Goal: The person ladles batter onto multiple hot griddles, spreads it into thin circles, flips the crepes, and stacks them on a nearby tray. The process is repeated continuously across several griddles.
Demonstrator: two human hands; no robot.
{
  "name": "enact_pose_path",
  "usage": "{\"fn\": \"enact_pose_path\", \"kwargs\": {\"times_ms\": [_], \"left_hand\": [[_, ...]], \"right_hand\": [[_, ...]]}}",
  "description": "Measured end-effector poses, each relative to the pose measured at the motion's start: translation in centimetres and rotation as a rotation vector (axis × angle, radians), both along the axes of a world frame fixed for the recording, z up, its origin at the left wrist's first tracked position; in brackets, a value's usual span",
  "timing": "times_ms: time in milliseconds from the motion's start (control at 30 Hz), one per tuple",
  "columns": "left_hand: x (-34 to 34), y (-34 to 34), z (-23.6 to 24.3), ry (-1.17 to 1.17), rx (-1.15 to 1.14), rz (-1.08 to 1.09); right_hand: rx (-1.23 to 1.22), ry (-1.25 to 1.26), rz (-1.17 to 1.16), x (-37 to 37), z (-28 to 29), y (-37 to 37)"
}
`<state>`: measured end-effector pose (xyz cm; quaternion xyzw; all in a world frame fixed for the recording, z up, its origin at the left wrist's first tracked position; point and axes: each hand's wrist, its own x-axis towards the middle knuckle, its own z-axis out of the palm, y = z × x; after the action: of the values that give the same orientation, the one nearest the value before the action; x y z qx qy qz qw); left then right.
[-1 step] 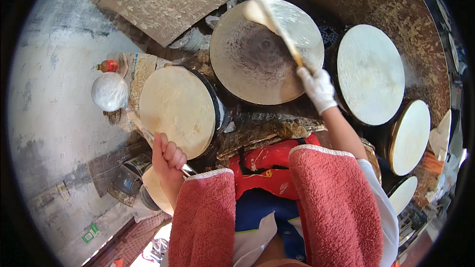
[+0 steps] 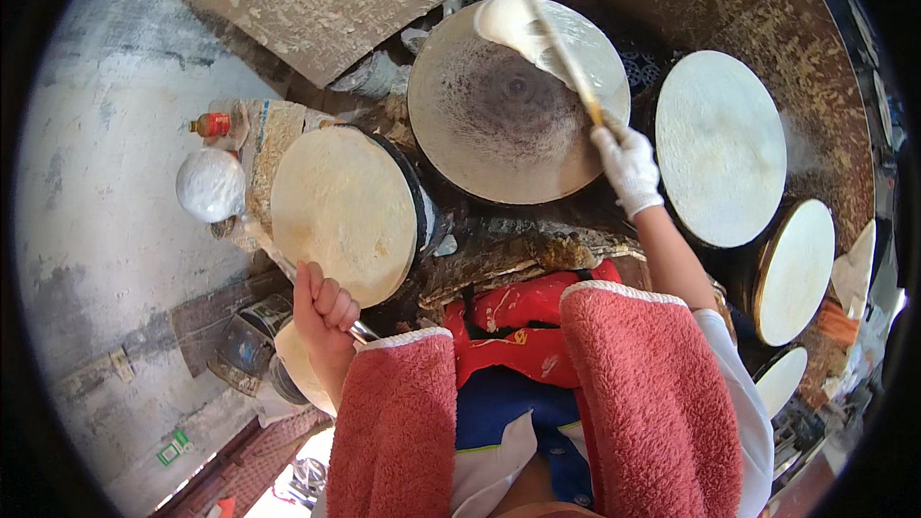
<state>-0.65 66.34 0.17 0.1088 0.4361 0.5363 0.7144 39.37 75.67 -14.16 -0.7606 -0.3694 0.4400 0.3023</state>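
My bare left hand (image 2: 328,312) is closed around the handle of a metal ladle (image 2: 280,259). The ladle's round bowl (image 2: 211,185), coated white, lies beyond the left edge of a round griddle with a pale sheet (image 2: 341,211) on it. My right hand (image 2: 628,168), in a white glove, grips a long, flat spreading stick (image 2: 566,53) with a yellowish handle end. It slants over the large dark-centred griddle (image 2: 499,158). White wet batter (image 2: 508,21) lies beside and partly behind the stick at that griddle's far side.
More round griddles with pale sheets (image 2: 720,149), (image 2: 794,273) curve along the right. A brown board (image 2: 302,5) leans at the back left. A red-labelled bottle (image 2: 211,125) stands near the ladle. A dark bucket (image 2: 247,350) is at lower left. Red cloth (image 2: 528,307) sits before me.
My right hand and the stick have shifted right and slightly nearer me. The batter patch looks wider along the far griddle. My left hand and the ladle have hardly moved.
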Motion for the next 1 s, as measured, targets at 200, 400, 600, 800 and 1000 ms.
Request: {"fn": "enact_pose_path", "kwargs": {"times_ms": [200,400,600,800,1000], "left_hand": [[2.7,-2.3,0.4,0.049,-0.167,0.256],[4.9,-3.5,0.8,-0.042,-0.158,0.299],[6.1,-5.9,1.1,-0.016,-0.186,0.409],[7.6,-7.1,0.9,0.035,-0.203,0.406],[9.8,-9.4,2.0,0.083,-0.213,0.518]], "right_hand": [[0.033,-0.072,0.357,2.2,-2.2,2.2],[0.284,-0.039,0.626,4.6,-1.7,4.8],[0.143,-0.167,0.622,6.1,-1.7,9.4],[0.116,-0.094,0.928,6.0,-0.5,7.3],[0.121,-0.171,0.787,6.5,-0.1,13.0]]}}
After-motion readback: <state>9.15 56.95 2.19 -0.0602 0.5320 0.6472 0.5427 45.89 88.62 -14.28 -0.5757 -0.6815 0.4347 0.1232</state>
